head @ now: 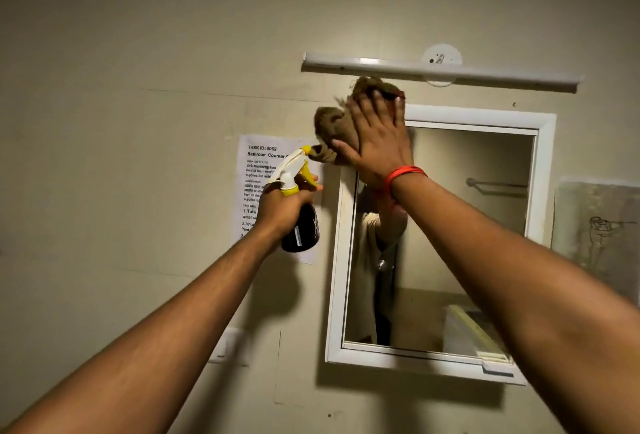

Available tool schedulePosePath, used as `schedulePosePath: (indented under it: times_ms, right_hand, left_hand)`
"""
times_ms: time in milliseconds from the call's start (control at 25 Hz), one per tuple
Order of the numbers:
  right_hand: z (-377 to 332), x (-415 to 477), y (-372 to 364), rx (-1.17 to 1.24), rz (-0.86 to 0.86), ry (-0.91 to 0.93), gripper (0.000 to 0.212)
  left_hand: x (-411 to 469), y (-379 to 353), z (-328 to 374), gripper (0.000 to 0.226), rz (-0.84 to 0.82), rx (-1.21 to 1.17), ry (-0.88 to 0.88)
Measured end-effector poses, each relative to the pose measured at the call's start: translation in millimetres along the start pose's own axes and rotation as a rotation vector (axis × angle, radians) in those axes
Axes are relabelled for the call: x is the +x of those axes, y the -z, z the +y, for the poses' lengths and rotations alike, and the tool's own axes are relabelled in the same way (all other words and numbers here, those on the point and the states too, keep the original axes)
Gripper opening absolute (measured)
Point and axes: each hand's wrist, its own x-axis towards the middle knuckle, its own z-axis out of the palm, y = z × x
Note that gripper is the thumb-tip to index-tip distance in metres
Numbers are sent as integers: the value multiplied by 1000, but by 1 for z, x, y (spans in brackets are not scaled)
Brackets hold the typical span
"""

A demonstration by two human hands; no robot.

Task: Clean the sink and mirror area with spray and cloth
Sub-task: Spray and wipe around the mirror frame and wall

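Cloth point(329, 123): brown, crumpled, bunched at mirror point(467, 243) corner.

two bare hands: one left hand point(284, 205) and one right hand point(377, 135). one dark plastic spray bottle point(301, 229) with a white and yellow trigger head. one crumpled brown cloth point(329, 122). one white-framed rectangular mirror point(467, 225). one printed white paper sheet point(252, 170). one long white tube light point(443, 71). one red wristband point(403, 174). one white wall plate point(227, 343).

Dim beige wall point(138, 52): white tube light fixture point(440, 71) at 1 o'clock, printed notice point(252, 160) near centre, pale switch plate point(232, 347) at 7 o'clock.
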Motion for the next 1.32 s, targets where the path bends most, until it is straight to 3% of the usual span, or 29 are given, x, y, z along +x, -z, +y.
schedulePosePath:
  times_ms: [120,320,560,720,880,1000,1200,1320]
  right_hand:
    - [0,0,-17,-32,70,-30,81]
    - [-31,-88,-67,95,81,48,83]
    - [-95,-272,-142,37,-235,293,77]
    - [-118,-319,-161,-18,-323,376,68]
    - [-103,-309,-155,-16,-346,492,70]
    - [-72,-252,-144,-1,-198,528,68]
    - [-18,-82,-73,23,117,235,74]
    - [2,-4,-34,74,122,44,78]
  left_hand:
    - [1,5,-14,26,4,4,-5]
    - [-12,9,-37,26,16,44,16]
    - [-63,23,-84,34,-86,102,93]
    - [-86,32,-99,52,-93,88,121]
    - [-86,32,-102,70,-119,71,118]
    - [-72,29,-96,43,-105,89,108]
    - [-48,20,-81,39,-112,118,46]
    - [-40,17,-76,46,-106,88,21]
